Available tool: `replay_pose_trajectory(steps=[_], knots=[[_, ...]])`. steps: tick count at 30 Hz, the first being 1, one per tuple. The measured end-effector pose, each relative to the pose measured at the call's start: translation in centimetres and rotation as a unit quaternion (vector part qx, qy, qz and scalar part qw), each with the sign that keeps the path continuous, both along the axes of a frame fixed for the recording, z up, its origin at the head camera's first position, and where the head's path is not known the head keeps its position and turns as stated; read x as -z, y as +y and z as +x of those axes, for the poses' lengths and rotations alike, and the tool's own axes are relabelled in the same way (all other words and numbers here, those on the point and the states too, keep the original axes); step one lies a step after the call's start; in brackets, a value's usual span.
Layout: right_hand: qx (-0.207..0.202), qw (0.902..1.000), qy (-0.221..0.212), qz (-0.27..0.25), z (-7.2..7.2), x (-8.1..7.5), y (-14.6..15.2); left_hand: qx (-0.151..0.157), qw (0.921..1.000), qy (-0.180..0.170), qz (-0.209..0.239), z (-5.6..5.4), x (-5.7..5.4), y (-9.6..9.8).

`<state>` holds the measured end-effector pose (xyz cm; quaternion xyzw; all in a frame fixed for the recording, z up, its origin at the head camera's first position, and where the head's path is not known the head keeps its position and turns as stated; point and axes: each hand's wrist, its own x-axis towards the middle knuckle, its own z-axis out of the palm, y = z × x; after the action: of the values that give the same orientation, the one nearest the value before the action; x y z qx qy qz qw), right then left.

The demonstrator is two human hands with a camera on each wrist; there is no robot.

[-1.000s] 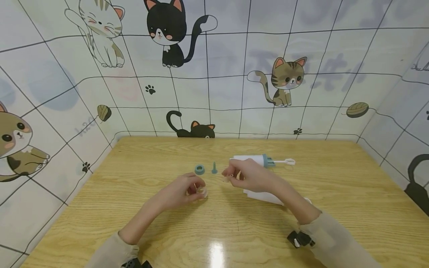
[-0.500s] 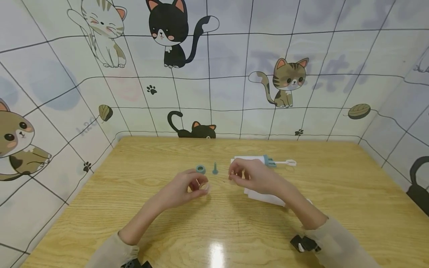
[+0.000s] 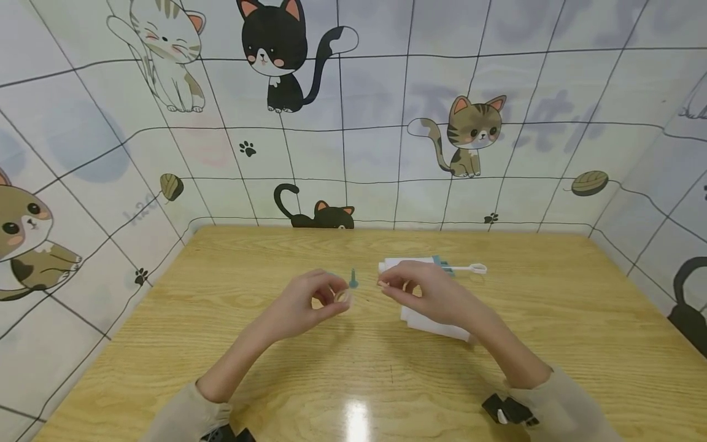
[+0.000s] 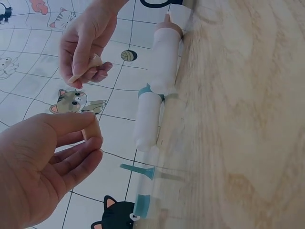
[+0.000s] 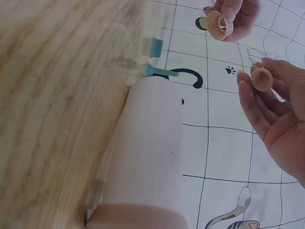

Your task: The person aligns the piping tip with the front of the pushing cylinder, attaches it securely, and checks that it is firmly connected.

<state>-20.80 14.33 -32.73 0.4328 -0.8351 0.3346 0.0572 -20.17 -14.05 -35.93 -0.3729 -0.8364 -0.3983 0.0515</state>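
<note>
My left hand [image 3: 306, 307] pinches a peach plastic ring [image 5: 217, 26] between thumb and fingers, above the table. Opposite it, a short distance to the right, my right hand [image 3: 431, 291] pinches a small peach cone-shaped nozzle [image 5: 262, 78]; its flared round end shows in the right wrist view. The two pieces are apart. Behind the hands a teal nozzle [image 3: 353, 279] stands on its wide base. A teal ring [image 4: 142, 206] sits beside it, mostly covered by my left hand in the head view.
Two white cylindrical bottles lie on the wooden table [image 3: 248, 258]. The far bottle [image 4: 148, 119] has a teal end and a white loop handle [image 3: 477, 268]. The near bottle [image 4: 166, 55], with a peach end, is partly under my right arm. Cat-patterned sheeting [image 3: 375, 153] walls the table.
My left hand has risen and moved right with the peach ring, now covering most of the teal ring. My right hand has shifted slightly right, still holding the peach nozzle.
</note>
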Motion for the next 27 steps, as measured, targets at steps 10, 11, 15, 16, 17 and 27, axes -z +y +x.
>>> replay_pose_trajectory(steps=[10, 11, 15, 16, 17, 27], knots=[[0.008, 0.9986, -0.019, -0.048, 0.4, -0.7, 0.7, 0.014, 0.9988, 0.002, 0.047, -0.3, -1.1, 0.9], [0.010, 0.9986, -0.013, -0.050, 0.4, -0.7, 0.8, 0.015, 0.9986, 0.002, 0.050, -0.3, -1.2, 1.0], [0.017, 0.9984, 0.008, -0.053, 0.5, -1.0, 0.9, 0.007, 0.9988, -0.004, 0.049, -0.3, -1.7, 1.4], [0.019, 0.9984, 0.007, -0.053, 0.5, -1.1, 1.0, 0.006, 0.9987, -0.006, 0.050, -0.3, -1.8, 1.5], [0.021, 0.9983, 0.005, -0.054, 0.6, -1.2, 1.0, 0.006, 0.9986, -0.006, 0.051, -0.3, -1.8, 1.6], [0.020, 0.9986, 0.021, -0.044, 1.3, -1.8, 0.9, 0.024, 0.9952, 0.004, 0.095, 0.4, -2.3, 1.8]])
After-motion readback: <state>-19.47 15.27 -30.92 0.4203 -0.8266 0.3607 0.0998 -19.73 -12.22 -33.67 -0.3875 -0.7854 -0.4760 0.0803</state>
